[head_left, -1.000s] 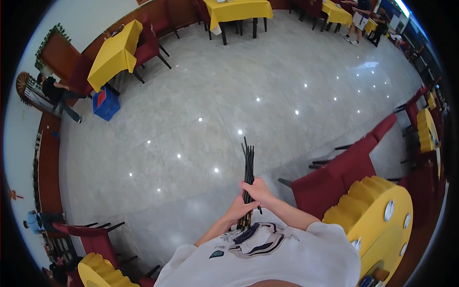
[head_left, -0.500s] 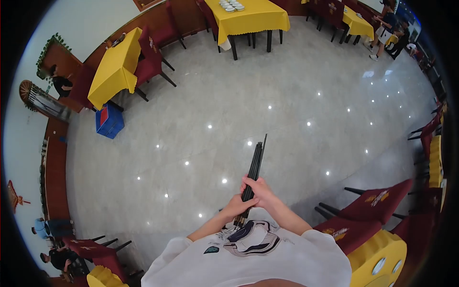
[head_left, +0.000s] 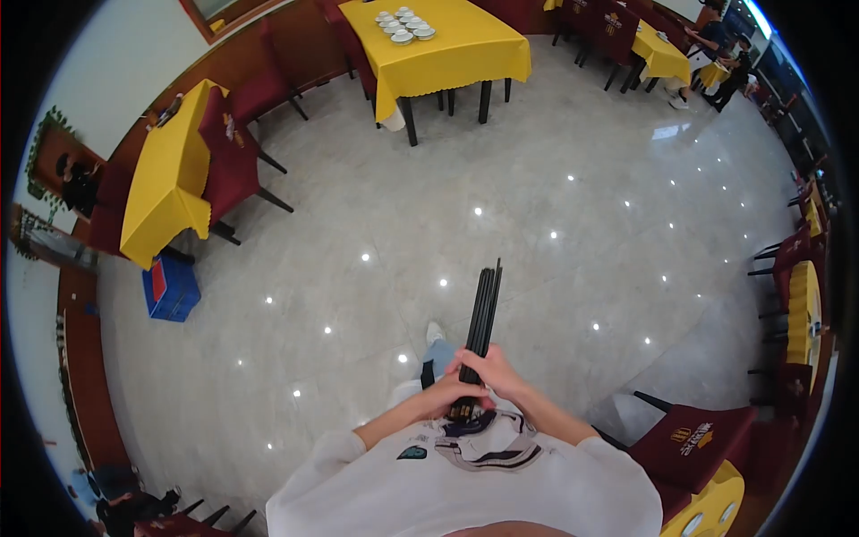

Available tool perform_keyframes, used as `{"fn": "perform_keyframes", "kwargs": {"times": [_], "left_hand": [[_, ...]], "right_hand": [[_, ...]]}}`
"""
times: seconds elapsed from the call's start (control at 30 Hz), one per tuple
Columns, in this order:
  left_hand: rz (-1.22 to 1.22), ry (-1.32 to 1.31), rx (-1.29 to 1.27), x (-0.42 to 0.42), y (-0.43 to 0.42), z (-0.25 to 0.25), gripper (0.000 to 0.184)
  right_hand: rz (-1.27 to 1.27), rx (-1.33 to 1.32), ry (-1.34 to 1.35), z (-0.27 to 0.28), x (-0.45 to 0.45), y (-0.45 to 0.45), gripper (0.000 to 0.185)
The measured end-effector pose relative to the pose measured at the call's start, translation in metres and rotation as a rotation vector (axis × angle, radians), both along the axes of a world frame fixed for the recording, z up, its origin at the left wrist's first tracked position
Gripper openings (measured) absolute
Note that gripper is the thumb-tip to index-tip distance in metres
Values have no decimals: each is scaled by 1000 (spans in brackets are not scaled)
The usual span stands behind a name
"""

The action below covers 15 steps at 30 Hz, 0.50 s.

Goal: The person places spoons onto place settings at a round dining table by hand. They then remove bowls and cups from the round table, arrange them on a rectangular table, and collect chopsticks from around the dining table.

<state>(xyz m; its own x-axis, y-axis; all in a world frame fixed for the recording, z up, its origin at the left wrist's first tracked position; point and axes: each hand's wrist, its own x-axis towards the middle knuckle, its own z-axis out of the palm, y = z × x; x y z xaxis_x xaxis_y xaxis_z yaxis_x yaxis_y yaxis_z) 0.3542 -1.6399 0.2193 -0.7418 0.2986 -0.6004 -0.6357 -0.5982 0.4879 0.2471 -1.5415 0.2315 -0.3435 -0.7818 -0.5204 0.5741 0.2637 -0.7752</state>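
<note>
A bundle of long black chopsticks (head_left: 483, 309) points away from my body, with gold-marked ends close to my shirt. My left hand (head_left: 445, 392) is wrapped around the lower part of the bundle. Just above it, my right hand (head_left: 492, 369) grips the same chopsticks from the right side. Both hands are closed, and some of the fingers are hidden behind the bundle. The tips fan out a little at the far end.
Ahead stands a table with a yellow cloth (head_left: 447, 58) bearing several stacked white dishes (head_left: 403, 27). On the left are another yellow-covered table (head_left: 170, 170), a red chair (head_left: 234, 157) and a blue crate (head_left: 172, 291). Red chairs (head_left: 693, 443) flank the right. Several people are farther off.
I have stepped forward: the tables and blue crate look nearer, and a white shoe now shows below. The chopsticks' ends have drawn together, and both hands still hold them.
</note>
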Motion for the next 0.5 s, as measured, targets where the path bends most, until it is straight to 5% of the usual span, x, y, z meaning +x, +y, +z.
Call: {"fn": "perform_keyframes", "kwargs": {"times": [0.07,0.2,0.33,0.43,0.5], "left_hand": [[156,22,20,-52,-42,30,20],[-28,82,59,-140,-114,24,18],[-148,63,94,-221,-162,19,24],[-186,63,45,-297,-200,11,23],[-196,57,8,-352,-225,5,23]], "right_hand": [[1,26,-1,11,-41,-33,19],[4,-41,-1,23,-137,-98,30],[-550,-238,534,39,-271,-160,61],[-677,-365,576,51,-386,-209,49],[-368,-250,502,32,-456,-235,32]]}}
